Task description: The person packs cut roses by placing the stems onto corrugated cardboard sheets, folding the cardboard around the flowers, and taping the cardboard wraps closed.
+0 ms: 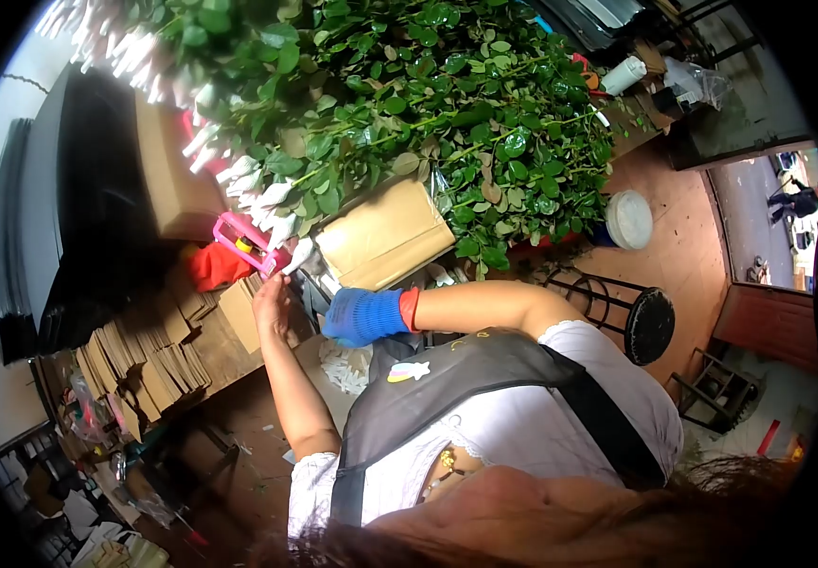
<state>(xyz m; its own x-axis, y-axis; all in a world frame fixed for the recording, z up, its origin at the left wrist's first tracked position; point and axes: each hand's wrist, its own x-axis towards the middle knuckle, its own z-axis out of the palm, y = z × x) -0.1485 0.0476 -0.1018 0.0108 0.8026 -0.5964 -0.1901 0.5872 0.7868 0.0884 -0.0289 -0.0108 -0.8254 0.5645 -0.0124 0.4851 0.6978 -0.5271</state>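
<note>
My left hand (272,301) is bare, its fingers pinched together at the lower end of a pink plastic frame tool (246,241) with a yellow part. Whether it grips the tool or something small beside it is unclear. My right hand (357,317), in a blue knitted glove with a red cuff, is curled closed, and what lies inside is hidden. Just above the glove is a rose bud in a white sleeve (303,254). A brown cardboard piece (385,237) lies beyond my hands, against a large pile of leafy rose stems (428,104) with white-sleeved buds.
Red cloth (218,268) and stacked cardboard pieces (149,364) lie on the left bench, near dark panels (96,180). To the right stand a round black stool (648,325) and a white bucket (628,220). Another person (797,201) is outside the doorway.
</note>
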